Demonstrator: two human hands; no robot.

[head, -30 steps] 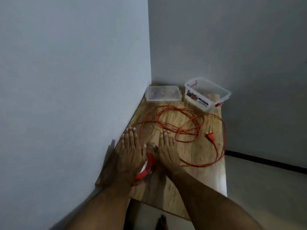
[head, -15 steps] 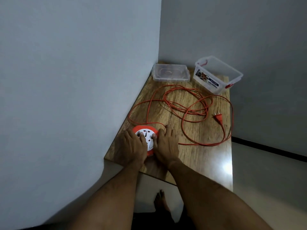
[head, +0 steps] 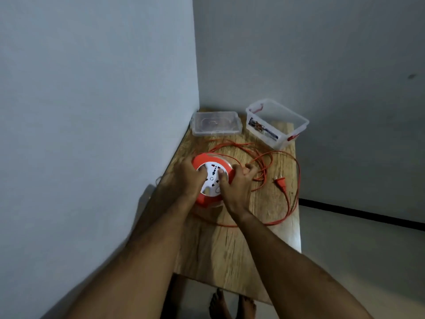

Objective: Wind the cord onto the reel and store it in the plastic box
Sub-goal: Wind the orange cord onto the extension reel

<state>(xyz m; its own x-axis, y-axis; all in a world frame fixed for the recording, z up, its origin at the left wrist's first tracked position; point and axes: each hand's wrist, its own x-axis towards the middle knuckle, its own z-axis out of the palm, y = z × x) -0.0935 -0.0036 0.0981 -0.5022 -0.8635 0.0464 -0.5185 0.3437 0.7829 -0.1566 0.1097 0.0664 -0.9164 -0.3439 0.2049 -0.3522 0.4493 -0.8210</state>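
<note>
1. While both hands grip it, the reel [head: 212, 178] sits tilted toward the camera near the left edge of the wooden surface [head: 232, 249], its white socket face ringed in orange.
2. The left hand [head: 187, 178] holds the reel's left side, fingers [head: 202, 174] curled over the rim onto the white face.
3. The right hand [head: 236, 186] holds the right side, thumb pressed on the white face; its other fingers [head: 249, 168] are bent beyond the rim, close to the cord, though whether they pinch a strand cannot be told.
4. The orange cord [head: 264, 157] lies in loose, overlapping loops on the surface, behind and to the right of the reel, with one long loop running along the right edge and back under the right wrist.
5. The plug [head: 281, 182] rests on the surface to the right of the hands, apart from them.
6. The plastic box [head: 276, 123] stands open at the far right corner, with red clips and a printed label on its side.
7. Its clear lid [head: 216, 123] lies flat just left of it, against the wall corner.
8. Bare feet [head: 232, 305] show on the floor below the near edge of the surface.
</note>
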